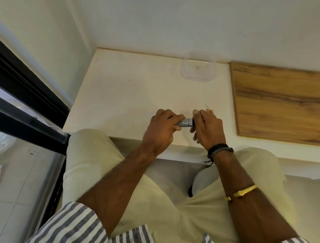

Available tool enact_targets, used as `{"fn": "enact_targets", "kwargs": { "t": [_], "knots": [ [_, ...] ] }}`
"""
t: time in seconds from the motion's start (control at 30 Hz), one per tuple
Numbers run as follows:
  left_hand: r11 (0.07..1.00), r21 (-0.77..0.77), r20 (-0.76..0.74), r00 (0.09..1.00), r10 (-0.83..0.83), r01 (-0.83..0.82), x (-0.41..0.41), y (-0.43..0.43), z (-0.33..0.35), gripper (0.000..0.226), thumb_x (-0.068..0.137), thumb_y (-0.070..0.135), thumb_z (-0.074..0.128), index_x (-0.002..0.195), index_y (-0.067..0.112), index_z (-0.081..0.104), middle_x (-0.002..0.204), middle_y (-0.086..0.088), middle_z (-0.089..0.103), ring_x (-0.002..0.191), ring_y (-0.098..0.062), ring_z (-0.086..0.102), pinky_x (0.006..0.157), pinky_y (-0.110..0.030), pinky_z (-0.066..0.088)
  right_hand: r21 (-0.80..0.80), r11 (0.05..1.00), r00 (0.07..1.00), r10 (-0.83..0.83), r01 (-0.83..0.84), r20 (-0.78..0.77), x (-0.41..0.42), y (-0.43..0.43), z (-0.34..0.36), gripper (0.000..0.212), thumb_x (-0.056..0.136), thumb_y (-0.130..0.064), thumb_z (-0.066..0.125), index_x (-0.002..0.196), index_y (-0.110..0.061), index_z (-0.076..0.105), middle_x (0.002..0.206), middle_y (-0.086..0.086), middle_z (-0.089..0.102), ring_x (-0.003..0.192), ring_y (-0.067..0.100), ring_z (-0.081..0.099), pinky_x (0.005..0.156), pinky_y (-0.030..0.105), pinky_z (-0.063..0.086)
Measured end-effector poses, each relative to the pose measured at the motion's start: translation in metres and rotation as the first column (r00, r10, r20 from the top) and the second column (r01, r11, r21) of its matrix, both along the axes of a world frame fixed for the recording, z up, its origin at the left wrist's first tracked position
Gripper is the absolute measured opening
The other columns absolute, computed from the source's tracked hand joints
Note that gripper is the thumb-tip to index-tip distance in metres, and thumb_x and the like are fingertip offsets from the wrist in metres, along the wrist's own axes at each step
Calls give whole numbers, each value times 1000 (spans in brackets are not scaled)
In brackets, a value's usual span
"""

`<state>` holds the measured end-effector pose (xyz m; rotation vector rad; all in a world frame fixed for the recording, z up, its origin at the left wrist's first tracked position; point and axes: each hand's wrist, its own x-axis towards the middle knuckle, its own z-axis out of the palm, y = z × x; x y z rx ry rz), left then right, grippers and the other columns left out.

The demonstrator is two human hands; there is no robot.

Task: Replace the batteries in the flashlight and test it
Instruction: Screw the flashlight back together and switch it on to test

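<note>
A small silver flashlight lies level between both hands, just above the near part of the white table. My left hand is wrapped around its body. My right hand covers its right end, where a dark ring shows at the fingers. Most of the flashlight is hidden by the fingers. No batteries are visible.
A clear plastic container stands at the back of the table against the wall. A wooden board covers the right side. A dark window frame runs along the left. My knees sit under the table's front edge.
</note>
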<state>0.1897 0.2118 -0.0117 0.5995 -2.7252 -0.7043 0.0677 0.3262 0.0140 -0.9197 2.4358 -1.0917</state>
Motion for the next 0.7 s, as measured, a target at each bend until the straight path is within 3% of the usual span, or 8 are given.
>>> {"fn": "enact_targets", "kwargs": {
  "t": [0.1,0.17,0.33,0.4,0.5,0.57,0.63,0.7],
  "knots": [
    [998,37,8,998,59,-60,-1,-4,-1,38,93,10,62,131,17,59,115,-7,61,106,-25,46,88,-37,45,-138,989,982,76,-52,173,-2,4,2,14,99,-31,61,104,-18,65,88,-3,69,59,14,72,54,24,59],
    [995,46,18,996,88,-89,0,-6,-2,39,93,9,62,131,17,58,116,-7,61,107,-24,46,88,-38,47,-124,984,978,148,-130,144,-5,5,0,22,93,-24,71,114,-21,65,96,-3,71,69,9,73,58,22,61],
    [996,19,-13,996,83,-83,3,-7,-1,39,91,7,63,128,17,59,112,-6,61,104,-23,47,85,-37,47,-86,990,990,115,-108,86,-3,4,-2,20,95,-34,69,103,-17,69,78,-4,73,62,3,70,65,21,61],
    [998,6,-24,998,63,-63,3,-5,0,38,91,7,63,128,17,60,112,-7,62,104,-24,47,86,-36,45,-24,997,996,79,-79,38,-3,3,-3,35,98,-46,61,87,-13,66,69,1,70,61,12,68,85,29,58],
    [999,-15,-39,999,38,-38,2,-3,2,37,92,8,63,128,16,60,111,-7,62,103,-25,47,85,-36,43,61,997,998,43,-40,-45,-2,1,-4,61,100,-58,46,71,-7,64,61,8,65,75,25,68,117,42,35],
    [999,-9,-40,998,42,-42,2,-3,2,37,92,10,63,128,16,60,111,-7,61,103,-24,47,85,-35,43,19,999,999,34,-34,-1,-1,1,-4,54,99,-58,48,76,-12,65,66,2,67,71,19,69,111,45,44],
    [998,11,-30,997,68,-68,2,-4,1,39,91,8,65,129,16,60,113,-7,61,105,-24,47,86,-36,45,-93,994,984,64,-49,167,-1,3,-2,33,95,-51,62,101,-19,67,91,1,71,69,13,72,82,36,62],
    [995,26,-11,995,100,-100,1,-6,0,40,91,8,66,129,16,59,115,-8,61,106,-25,47,88,-37,47,-155,980,970,151,-122,192,-3,3,-1,33,92,-32,73,122,-23,65,108,-3,70,79,10,75,68,29,64]
  ]
}}
